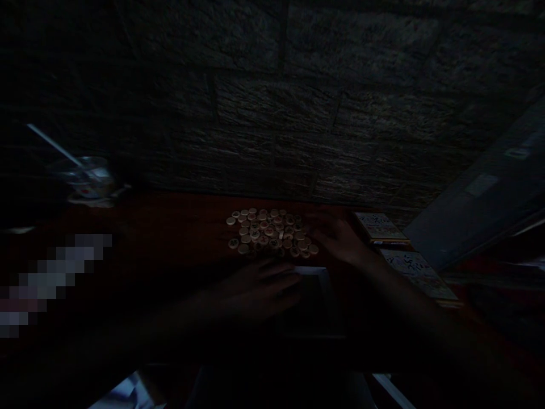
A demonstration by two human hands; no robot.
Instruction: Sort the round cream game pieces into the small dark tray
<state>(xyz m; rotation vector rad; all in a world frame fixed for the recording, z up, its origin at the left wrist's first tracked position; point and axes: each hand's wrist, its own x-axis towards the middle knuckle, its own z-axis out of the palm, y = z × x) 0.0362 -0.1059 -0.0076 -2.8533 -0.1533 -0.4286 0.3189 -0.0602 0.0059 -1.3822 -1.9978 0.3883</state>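
A heap of round, pale wooden Chinese chess pieces (269,231) lies on the dark reddish table, some showing characters. At the right edge of the heap is my right hand (338,237), its fingers stretched out toward the pieces. My left hand (266,284) hovers or rests in front of the heap with its fingers extended and a little apart. Beneath and beside those fingers sits a shallow rectangular box or tray (321,278) with a light rim, its inside dark. Neither hand visibly holds a piece. The light is very dim, so the fingertips are hard to make out.
Two flat printed boxes, one farther back (380,226) and one nearer (417,274), lie along the table's right side. A clear plastic cup (91,176) with a white straw stands at the left. Behind the table rises a rough stone-block wall (272,113).
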